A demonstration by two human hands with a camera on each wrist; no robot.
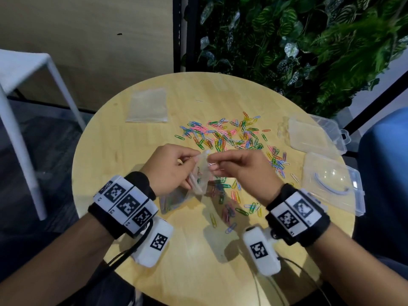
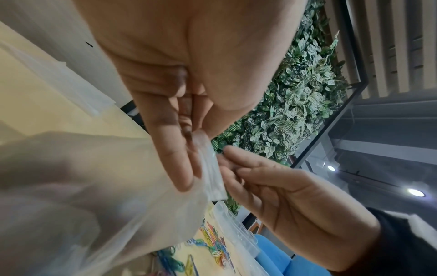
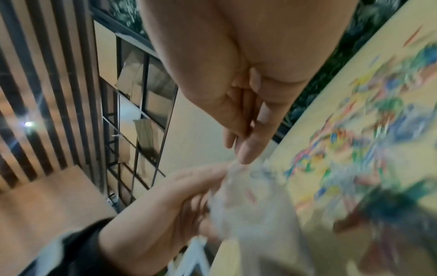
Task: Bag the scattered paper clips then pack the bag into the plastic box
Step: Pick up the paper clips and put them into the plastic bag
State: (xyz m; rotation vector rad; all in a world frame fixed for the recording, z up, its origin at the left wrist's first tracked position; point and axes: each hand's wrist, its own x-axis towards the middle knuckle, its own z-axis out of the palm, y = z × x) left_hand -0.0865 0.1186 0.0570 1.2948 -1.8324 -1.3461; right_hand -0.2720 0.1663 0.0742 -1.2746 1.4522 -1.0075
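Paper clips (image 1: 225, 138) mostly loose yet, strewn in a coloured band across the round worktop (image 1: 136, 151) from its middle toward the right, with a thinner trail running near, just right of the hands. Clear bag (image 1: 198, 173) held up off the worktop between both hands, mouth at the top and far, long axis sloping down and near-left, a few clips already lying in its lower end. Left hand (image 1: 167, 168) curled round the bag's left side, thumb and fingertips pinching the mouth edge; right hand (image 1: 238, 168) pinching the same edge from the right, thumb against forefinger — clear in the left wrist view, smeared by blur in the right wrist view. Probably working the mouth open or shut; cannot tell which. Main heap lying just far of the bag's mouth and slightly right, so nearer the right hand, the likelier one to reach out and gather while the left steadies the bag. Plastic box (image 1: 331, 182) open at the right edge, well apart from the bag, a second clear box (image 1: 318, 133) farther off. Spare flat bags (image 1: 147, 106) at far left — untouched.
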